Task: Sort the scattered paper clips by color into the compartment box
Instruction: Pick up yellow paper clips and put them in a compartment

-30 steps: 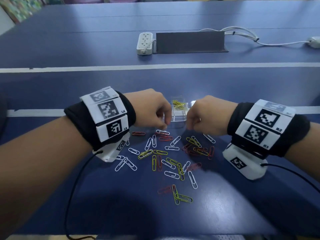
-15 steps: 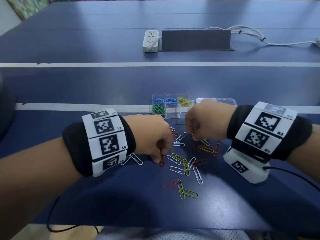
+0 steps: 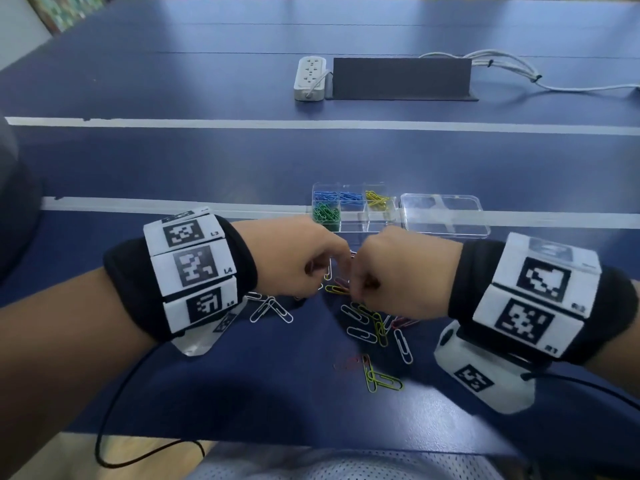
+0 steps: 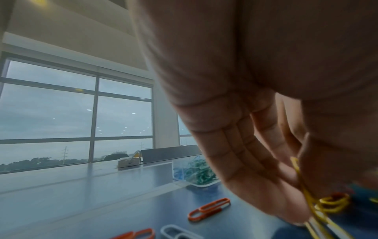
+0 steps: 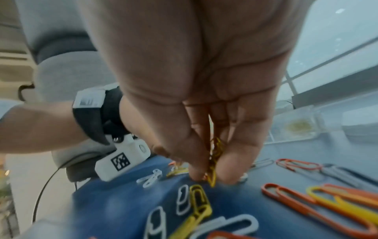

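Daylight from tall windows (image 4: pixel 75 113) is falling across a wide dark-blue table (image 3: pixel 242 161) crossed by pale stripes. At the far side, a black upright panel (image 3: pixel 401 77) is standing just right of a white power strip (image 3: pixel 310 77), with white cables (image 3: pixel 512 74) trailing off to the right.

Both forearms are reaching in from the near edge, each wearing a black wrist band with coded white blocks. The left hand (image 3: pixel 298 261) and right hand (image 3: pixel 398 275) are meeting knuckle to knuckle over the middle of the scatter, fingers curled downward. In the left wrist view the left hand is pinching yellow paper clips (image 4: pixel 306 198) between thumb and fingertips, low over the table. In the right wrist view the right hand is likewise pinching a small bunch of yellow clips (image 5: pixel 214 155) at the tabletop.

Just beyond the hands, the clear compartment box (image 3: pixel 353 225) is sitting on the nearer stripe, holding blue clips (image 3: pixel 339 197) in its far-left cells, green clips (image 3: pixel 325 213) in the near-left cell and yellow ones (image 3: pixel 379 200) in the far-right cell. Its clear lid (image 3: pixel 446 216) is lying flat right beside it on the right.

Loose white, yellow and orange-red clips (image 3: pixel 374 330) are lying scattered under and nearer than the hands, with a white cluster (image 3: pixel 272 308) to the left.
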{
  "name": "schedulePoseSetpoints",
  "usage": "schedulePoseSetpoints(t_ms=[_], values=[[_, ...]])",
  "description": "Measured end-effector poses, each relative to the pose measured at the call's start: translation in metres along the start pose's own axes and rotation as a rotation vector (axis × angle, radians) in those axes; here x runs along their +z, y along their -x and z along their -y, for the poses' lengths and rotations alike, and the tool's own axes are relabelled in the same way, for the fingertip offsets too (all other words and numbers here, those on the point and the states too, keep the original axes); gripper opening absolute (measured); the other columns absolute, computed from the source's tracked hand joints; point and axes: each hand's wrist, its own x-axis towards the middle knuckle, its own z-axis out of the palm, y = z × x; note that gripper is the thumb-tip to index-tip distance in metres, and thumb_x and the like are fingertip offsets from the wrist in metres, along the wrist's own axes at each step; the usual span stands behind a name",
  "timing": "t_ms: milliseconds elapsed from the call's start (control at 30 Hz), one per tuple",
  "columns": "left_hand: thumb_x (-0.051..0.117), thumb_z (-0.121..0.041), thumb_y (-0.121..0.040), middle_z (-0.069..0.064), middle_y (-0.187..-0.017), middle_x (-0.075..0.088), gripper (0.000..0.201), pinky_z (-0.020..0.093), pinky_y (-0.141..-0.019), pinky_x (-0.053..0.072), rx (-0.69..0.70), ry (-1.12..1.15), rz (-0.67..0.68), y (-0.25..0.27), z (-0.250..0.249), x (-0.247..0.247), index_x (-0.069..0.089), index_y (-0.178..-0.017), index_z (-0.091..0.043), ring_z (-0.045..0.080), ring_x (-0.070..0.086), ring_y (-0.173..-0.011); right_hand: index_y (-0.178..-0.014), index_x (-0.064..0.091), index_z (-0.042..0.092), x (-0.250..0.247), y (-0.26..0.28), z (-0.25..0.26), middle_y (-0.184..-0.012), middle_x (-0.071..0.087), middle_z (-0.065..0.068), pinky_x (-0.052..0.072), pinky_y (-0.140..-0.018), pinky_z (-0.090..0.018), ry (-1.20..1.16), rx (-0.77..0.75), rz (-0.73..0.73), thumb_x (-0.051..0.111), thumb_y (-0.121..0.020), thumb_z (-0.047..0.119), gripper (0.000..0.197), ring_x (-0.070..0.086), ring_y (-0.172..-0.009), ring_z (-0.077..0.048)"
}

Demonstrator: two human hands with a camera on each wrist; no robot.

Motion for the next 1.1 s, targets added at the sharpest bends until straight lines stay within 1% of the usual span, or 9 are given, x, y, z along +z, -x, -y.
schedulePoseSetpoints(t_ms=[133, 267, 367, 533, 633, 733, 867, 1000, 1100], values=[[0.050, -0.009, -0.075, -0.004, -0.073, 0.059, 0.024, 0.023, -0.064, 0.037, -0.057, 0.024, -0.010, 0.003, 0.003, -0.002, 0.053, -0.075, -0.032, 0.008, 0.046, -0.062, -0.089, 0.074, 0.019, 0.003, -0.004, 0.001, -0.089, 0.072, -0.005, 0.056, -0.079, -0.034, 0.038, 0.009, 0.021, 0.062, -0.079, 0.022, 0.016, 0.065, -0.085, -0.025], [0.043, -0.008, -0.080, -0.009, -0.060, 0.049, 0.021, 0.024, -0.056, 0.033, -0.155, 0.018, 0.010, 0.006, 0.008, -0.003, 0.055, -0.073, -0.024, 0.001, 0.043, -0.057, -0.087, 0.072, 0.024, 0.002, -0.005, -0.001, -0.084, 0.068, 0.001, 0.055, -0.080, -0.032, 0.020, 0.021, 0.011, 0.060, -0.077, 0.015, 0.018, 0.065, -0.087, -0.024], [0.046, -0.019, -0.082, -0.007, -0.057, 0.048, 0.014, 0.024, -0.056, 0.034, -0.211, 0.010, -0.018, 0.007, 0.009, -0.001, 0.057, -0.073, -0.018, 0.006, 0.043, -0.055, -0.089, 0.070, 0.024, 0.002, -0.004, 0.002, -0.077, 0.060, 0.003, 0.049, -0.069, -0.024, 0.044, 0.016, 0.028, 0.062, -0.074, 0.016, 0.018, 0.061, -0.083, -0.021], [0.065, -0.044, -0.075, -0.013, -0.060, 0.044, 0.022, 0.022, -0.062, 0.034, -0.199, -0.101, 0.031, 0.005, 0.008, 0.005, 0.059, -0.078, -0.023, 0.000, 0.039, -0.056, -0.092, 0.070, 0.017, 0.003, -0.005, 0.002, -0.091, 0.070, -0.005, 0.052, -0.069, -0.028, 0.081, 0.005, 0.028, 0.061, -0.072, 0.017, 0.022, 0.063, -0.086, -0.024], [0.066, -0.038, -0.075, -0.012, -0.059, 0.044, 0.016, 0.021, -0.061, 0.034, -0.193, -0.114, 0.056, 0.003, 0.006, 0.006, 0.061, -0.077, -0.023, 0.001, 0.040, -0.056, -0.094, 0.071, 0.024, 0.004, -0.005, 0.001, -0.092, 0.070, 0.001, 0.049, -0.069, -0.025, 0.030, 0.001, 0.052, 0.063, -0.073, 0.020, 0.023, 0.060, -0.083, -0.019], [0.062, -0.031, -0.077, -0.012, -0.056, 0.045, 0.008, 0.021, -0.059, 0.035, -0.189, -0.093, 0.069, 0.003, 0.005, 0.004, 0.063, -0.077, -0.023, 0.001, 0.042, -0.054, -0.093, 0.072, 0.028, -0.001, -0.003, -0.001, -0.082, 0.067, 0.007, 0.050, -0.071, -0.023, -0.044, 0.003, 0.046, 0.063, -0.073, 0.021, 0.023, 0.058, -0.077, -0.014], [0.057, -0.025, -0.075, -0.009, -0.057, 0.051, 0.004, 0.019, -0.055, 0.037, -0.196, -0.030, 0.061, 0.003, 0.008, -0.002, 0.059, -0.072, -0.025, 0.003, 0.046, -0.054, -0.088, 0.073, 0.028, -0.019, -0.008, -0.013, -0.055, 0.053, 0.016, 0.037, -0.052, -0.006, -0.107, 0.032, -0.005, 0.062, -0.074, 0.020, 0.020, 0.050, -0.053, 0.004], [0.057, -0.023, -0.073, -0.007, -0.064, 0.061, 0.005, 0.019, -0.061, 0.045, -0.214, 0.042, 0.012, -0.002, 0.012, -0.014, 0.062, -0.074, -0.024, 0.003, 0.052, -0.059, -0.084, 0.075, 0.028, -0.041, -0.021, -0.034, -0.055, 0.057, 0.014, 0.040, -0.059, -0.011, -0.175, 0.103, -0.147, 0.062, -0.072, 0.018, 0.020, 0.051, -0.055, 0.002], [0.059, -0.021, -0.072, -0.004, -0.065, 0.070, 0.013, 0.018, -0.064, 0.048, -0.213, 0.106, -0.031, -0.013, 0.013, -0.027, 0.069, -0.080, -0.023, 0.004, 0.058, -0.057, -0.085, 0.074, 0.028, -0.054, -0.039, -0.051, -0.055, 0.057, 0.013, 0.039, -0.053, -0.008, -0.227, 0.155, -0.261, 0.061, -0.075, 0.015, 0.021, 0.051, -0.051, 0.003]])
